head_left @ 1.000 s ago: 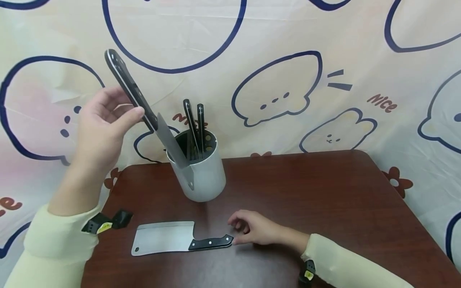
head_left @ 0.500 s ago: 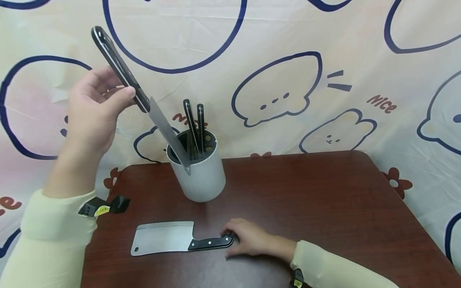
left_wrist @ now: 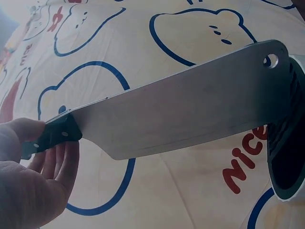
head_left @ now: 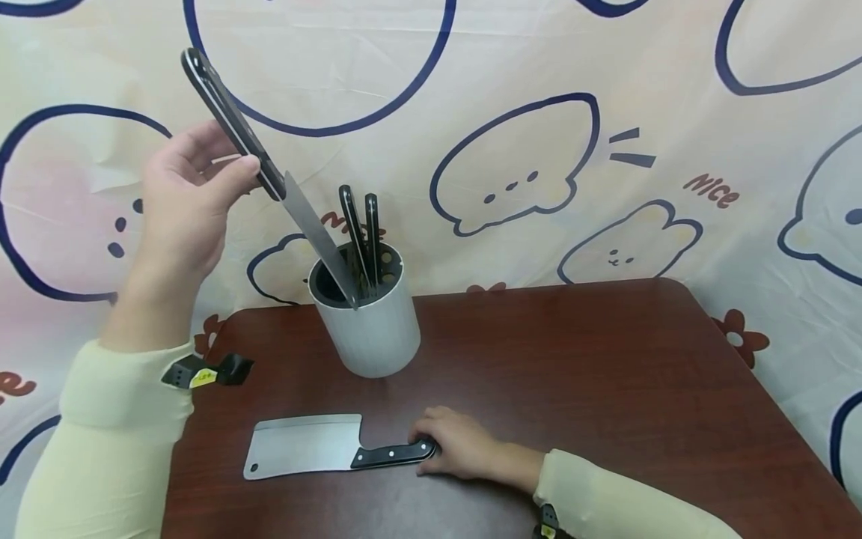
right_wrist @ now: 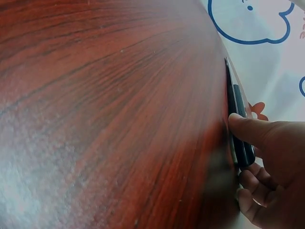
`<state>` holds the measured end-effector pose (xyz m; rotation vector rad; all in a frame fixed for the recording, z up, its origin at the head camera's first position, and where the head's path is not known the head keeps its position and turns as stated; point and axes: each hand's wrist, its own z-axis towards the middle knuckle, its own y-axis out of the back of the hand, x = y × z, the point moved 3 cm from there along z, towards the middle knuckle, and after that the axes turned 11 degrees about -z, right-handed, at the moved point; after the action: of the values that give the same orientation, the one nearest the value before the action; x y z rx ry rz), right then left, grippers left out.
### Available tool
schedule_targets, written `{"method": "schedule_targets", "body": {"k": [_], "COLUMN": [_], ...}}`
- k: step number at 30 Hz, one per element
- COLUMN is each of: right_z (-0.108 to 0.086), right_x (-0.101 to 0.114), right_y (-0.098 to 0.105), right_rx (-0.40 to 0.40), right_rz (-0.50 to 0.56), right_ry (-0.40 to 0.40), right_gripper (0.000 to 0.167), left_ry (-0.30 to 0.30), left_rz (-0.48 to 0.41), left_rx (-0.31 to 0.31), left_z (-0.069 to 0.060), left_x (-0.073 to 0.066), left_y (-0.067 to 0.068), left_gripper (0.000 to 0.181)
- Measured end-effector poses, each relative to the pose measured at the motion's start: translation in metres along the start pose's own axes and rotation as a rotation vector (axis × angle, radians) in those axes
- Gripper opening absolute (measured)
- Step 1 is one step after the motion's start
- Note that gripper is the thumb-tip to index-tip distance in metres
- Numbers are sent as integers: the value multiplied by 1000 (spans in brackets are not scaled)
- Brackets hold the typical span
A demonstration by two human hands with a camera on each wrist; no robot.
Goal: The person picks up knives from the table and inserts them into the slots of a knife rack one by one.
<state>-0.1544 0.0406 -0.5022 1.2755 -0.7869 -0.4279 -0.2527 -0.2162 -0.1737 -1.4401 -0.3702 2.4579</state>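
Note:
In the head view, my left hand (head_left: 191, 187) pinches the black handle of a kitchen knife (head_left: 232, 120), raised at the left and slanting down. Its blade tip is at the mouth of a white knife holder (head_left: 377, 340); how deep it sits is unclear. The left wrist view shows that knife's broad blade (left_wrist: 181, 105) with a hole near the tip. Flat on the table lies a cleaver (head_left: 303, 445), blade to the left. My right hand (head_left: 465, 445) grips the end of its black handle (right_wrist: 244, 150), thumb on the near side; its other fingers are partly hidden.
Two black-handled utensils (head_left: 373, 232) stand in the holder, towards its right side. The brown wooden table (head_left: 572, 359) reaches back to a patterned cloth (head_left: 512, 45) hung behind it and at the sides.
My left hand has risen with the knife, then shifted slightly right, bringing the tip from in front of the holder to its mouth. My right hand has moved left and closed around the cleaver's handle end.

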Motion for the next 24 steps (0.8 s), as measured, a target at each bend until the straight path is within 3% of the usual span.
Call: {"method": "schedule_targets", "body": {"k": [12, 24], "right_z": [0, 2], "right_x": [1, -1], "right_y": [1, 1], "right_rx": [-8, 16], "right_rz": [7, 3], "right_ry": [10, -10], "right_gripper": [29, 26], "left_ry": [10, -44], "left_rz": [46, 121], "left_rx": [-9, 33], "left_z": [6, 7], "left_x": [12, 21], "left_y": [0, -4], "left_gripper": [44, 41]}}
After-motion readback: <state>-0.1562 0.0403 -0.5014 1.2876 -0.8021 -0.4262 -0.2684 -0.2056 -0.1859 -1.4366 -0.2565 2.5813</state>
